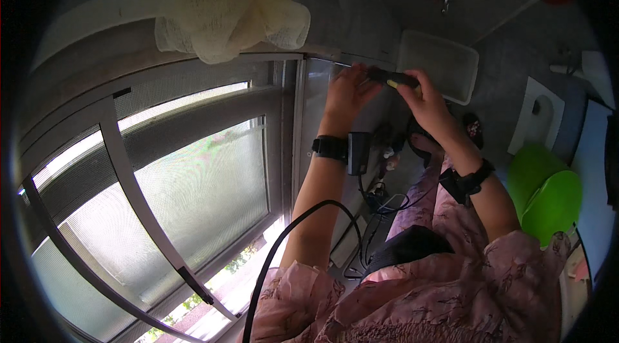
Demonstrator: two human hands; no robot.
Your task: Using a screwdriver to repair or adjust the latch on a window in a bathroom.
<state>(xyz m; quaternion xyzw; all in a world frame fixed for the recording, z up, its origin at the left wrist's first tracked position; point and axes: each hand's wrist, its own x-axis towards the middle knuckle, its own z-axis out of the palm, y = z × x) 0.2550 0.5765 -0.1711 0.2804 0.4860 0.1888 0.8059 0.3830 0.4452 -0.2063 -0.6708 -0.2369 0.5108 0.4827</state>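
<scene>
Both my hands are raised together beside the window frame's far right end. My right hand (425,101) is closed around the black-and-yellow handle of what looks like a screwdriver (398,78), which lies nearly level. My left hand (348,95) pinches its dark front part, close to a grey panel (316,88) at the window's side. A thin bright line runs along the panel's top edge, left of my fingers; whether it is the tool's shaft I cannot tell. My fingers hide the tool's tip.
The sliding window (200,175) with mesh screens fills the left. Pale yellow gauzy cloth (232,8) hangs above it. Beyond my hands are a white basin (474,78) and a tap (446,1). A squat toilet (535,127) and green bucket (545,195) stand right. Black cables (322,204) hang near my left arm.
</scene>
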